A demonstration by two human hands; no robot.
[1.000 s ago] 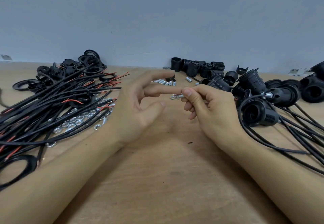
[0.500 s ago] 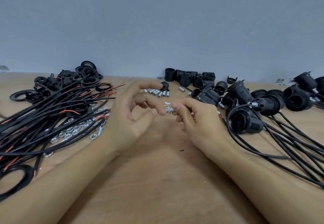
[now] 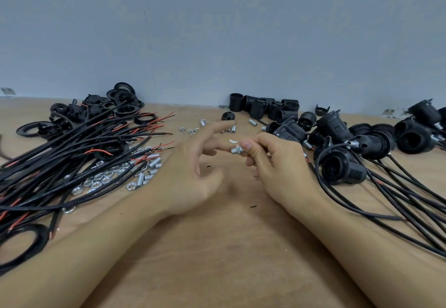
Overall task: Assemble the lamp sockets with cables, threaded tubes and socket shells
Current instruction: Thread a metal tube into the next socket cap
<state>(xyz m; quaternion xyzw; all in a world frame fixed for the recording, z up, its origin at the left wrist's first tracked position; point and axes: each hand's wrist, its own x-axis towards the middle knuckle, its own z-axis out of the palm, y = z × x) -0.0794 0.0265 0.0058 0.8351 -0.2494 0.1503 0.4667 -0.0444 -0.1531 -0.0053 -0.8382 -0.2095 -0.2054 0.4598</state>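
My right hand (image 3: pixel 272 163) pinches a small silver threaded tube with a nut on it (image 3: pixel 236 150) between thumb and fingers, above the wooden table (image 3: pixel 229 259). My left hand (image 3: pixel 193 170) hovers just left of it, fingers spread and loosely extended, a fingertip close to the tube's end; I cannot tell if it touches. Black cables with red wire ends (image 3: pixel 72 153) lie heaped at the left. Loose silver nuts (image 3: pixel 101 179) and short tubes (image 3: pixel 152 163) lie beside them. Black socket shells (image 3: pixel 265 108) stand at the back.
Assembled black sockets with cables (image 3: pixel 342 166) spread over the right side. Black rings and caps (image 3: pixel 120 100) pile up at the back left. More small tubes (image 3: pixel 231 129) lie behind my hands. A blue-grey wall (image 3: pixel 217 30) closes off the table's far edge.
My left fingers have opened and drawn slightly away from the tube. The right hand keeps its pinch on it. The view has shifted a little.
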